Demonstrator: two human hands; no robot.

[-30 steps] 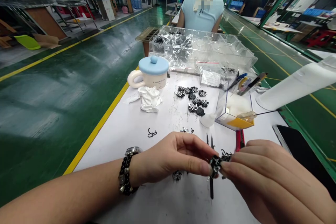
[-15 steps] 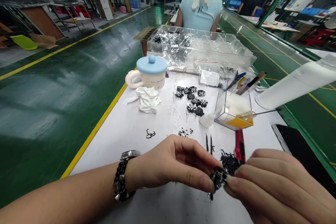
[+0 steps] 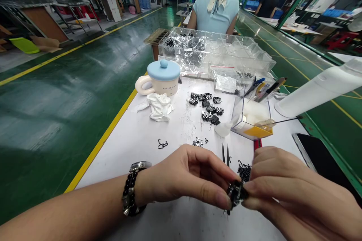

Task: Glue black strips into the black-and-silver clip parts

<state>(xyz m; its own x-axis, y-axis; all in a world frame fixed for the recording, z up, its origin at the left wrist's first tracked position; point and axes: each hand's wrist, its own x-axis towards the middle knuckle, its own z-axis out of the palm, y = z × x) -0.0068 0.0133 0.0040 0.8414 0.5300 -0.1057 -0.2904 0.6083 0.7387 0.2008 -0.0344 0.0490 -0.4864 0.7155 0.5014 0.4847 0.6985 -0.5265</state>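
Left hand (image 3: pixel 183 177) pinches a small black-and-silver part (image 3: pixel 234 195) between thumb and fingers; right hand (image 3: pixel 294 192) grips its opposite edge, above dark tweezers (image 3: pixel 227 157).

The left forearm (image 3: pixel 76 203) runs nearly in line with the left hand (image 3: pixel 178 177), whose thumb (image 3: pixel 210 192) and forefinger (image 3: pixel 219 165) close in a pinch, arched apart behind the tips. Just beside those tips, the right hand (image 3: pixel 294 188) pinches too, its knuckles uppermost and fingers (image 3: pixel 271 162) bent.

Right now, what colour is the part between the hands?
The part is black with silvery areas, slightly blurred; head view.
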